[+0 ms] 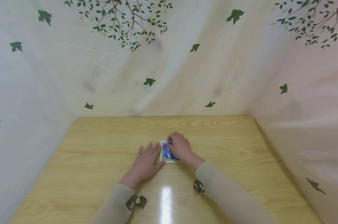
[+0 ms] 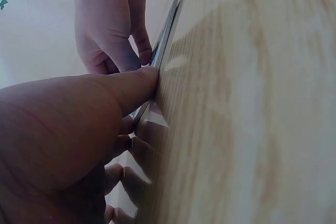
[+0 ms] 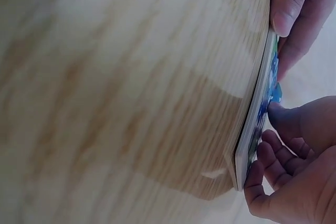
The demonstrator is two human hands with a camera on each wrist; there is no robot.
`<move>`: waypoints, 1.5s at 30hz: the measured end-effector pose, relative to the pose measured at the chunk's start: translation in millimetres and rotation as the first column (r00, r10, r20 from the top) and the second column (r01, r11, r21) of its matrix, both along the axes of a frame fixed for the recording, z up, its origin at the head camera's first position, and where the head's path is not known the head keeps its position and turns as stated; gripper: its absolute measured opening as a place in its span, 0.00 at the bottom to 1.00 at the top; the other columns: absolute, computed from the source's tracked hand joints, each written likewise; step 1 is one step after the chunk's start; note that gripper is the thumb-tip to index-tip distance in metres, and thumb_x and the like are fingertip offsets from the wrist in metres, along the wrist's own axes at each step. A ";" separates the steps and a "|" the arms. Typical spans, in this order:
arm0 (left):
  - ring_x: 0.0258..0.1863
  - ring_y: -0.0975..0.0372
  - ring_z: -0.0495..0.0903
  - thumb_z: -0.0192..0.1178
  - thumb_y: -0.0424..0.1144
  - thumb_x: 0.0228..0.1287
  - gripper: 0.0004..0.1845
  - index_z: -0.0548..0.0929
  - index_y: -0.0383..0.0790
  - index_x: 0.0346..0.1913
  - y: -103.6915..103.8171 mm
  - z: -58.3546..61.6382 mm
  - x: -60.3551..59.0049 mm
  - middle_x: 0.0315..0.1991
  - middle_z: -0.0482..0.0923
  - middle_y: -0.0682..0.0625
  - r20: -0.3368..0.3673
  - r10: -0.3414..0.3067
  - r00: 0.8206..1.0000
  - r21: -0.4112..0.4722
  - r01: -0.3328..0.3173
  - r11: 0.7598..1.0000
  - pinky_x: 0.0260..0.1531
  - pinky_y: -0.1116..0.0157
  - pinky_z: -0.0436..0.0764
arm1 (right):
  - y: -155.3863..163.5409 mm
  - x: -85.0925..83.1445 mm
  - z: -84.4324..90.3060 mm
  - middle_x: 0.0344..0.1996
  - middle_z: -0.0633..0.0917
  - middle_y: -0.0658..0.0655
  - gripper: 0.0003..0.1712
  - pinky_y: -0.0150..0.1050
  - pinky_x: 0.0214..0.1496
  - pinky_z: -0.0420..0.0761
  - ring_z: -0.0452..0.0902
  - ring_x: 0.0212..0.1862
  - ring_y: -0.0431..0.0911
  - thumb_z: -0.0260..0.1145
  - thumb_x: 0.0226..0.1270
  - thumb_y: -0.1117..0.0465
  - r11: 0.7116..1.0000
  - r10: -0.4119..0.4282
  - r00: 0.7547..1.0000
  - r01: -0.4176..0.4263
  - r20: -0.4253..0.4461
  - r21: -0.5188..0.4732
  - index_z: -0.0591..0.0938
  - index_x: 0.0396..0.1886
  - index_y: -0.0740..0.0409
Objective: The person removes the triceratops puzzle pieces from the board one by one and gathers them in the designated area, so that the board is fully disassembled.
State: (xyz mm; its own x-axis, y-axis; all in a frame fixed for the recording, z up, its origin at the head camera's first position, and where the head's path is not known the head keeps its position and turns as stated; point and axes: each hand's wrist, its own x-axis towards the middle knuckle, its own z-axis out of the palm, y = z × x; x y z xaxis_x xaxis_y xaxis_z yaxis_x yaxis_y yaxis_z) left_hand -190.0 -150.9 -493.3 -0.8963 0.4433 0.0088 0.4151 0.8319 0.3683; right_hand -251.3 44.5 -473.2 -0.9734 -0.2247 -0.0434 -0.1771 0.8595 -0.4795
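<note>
A small rectangular picture board (image 1: 166, 155) with a white border and a blue and green picture lies flat on the wooden table. My left hand (image 1: 146, 161) lies along its left side, fingers straight and spread, thumb at the near left corner. In the right wrist view the left thumb (image 3: 284, 20) touches the board's near edge. My right hand (image 1: 180, 146) bends over the board with curled fingers and covers its right part. A small blue piece (image 3: 276, 93) sticks up from the picture at the right thumb's tip; the fingers behind it are partly hidden.
The wooden table (image 1: 102, 133) reaches back to a pale curtain (image 1: 169, 99) printed with green leaves and branches. More curtain hangs along both sides. Dark wrist devices (image 1: 136, 201) sit at both sleeves. A bright light reflection (image 1: 166, 202) lies on the table's near part.
</note>
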 end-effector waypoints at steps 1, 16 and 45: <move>0.87 0.40 0.51 0.59 0.58 0.84 0.40 0.66 0.38 0.86 0.3 0.2 0.4 0.88 0.57 0.42 0.002 0.001 1.000 0.000 -0.001 1.000 0.83 0.32 0.42 | 0.2 0.5 0.3 0.50 0.84 0.53 0.11 0.53 0.64 0.83 0.80 0.55 0.51 0.73 0.80 0.57 1.000 0.002 1.000 -0.002 0.001 -0.002 0.86 0.56 0.54; 0.87 0.39 0.51 0.59 0.58 0.84 0.41 0.65 0.37 0.86 3.0 2.7 8.0 0.88 0.57 0.41 0.014 0.009 1.000 0.018 -0.009 1.000 0.83 0.30 0.42 | 9.3 5.0 0.0 0.45 0.89 0.53 0.11 0.48 0.57 0.88 0.85 0.49 0.48 0.77 0.77 0.58 0.995 0.038 0.998 -0.041 -0.040 -0.090 0.86 0.53 0.55; 0.88 0.41 0.50 0.57 0.60 0.84 0.41 0.64 0.39 0.87 9.7 6.3 19.4 0.88 0.56 0.43 0.032 0.039 0.999 -0.026 -0.038 0.999 0.84 0.33 0.41 | 78.9 9.7 18.1 0.45 0.89 0.53 0.04 0.48 0.56 0.85 0.83 0.50 0.50 0.73 0.81 0.60 0.884 -0.112 0.992 0.123 0.051 -0.452 0.87 0.49 0.54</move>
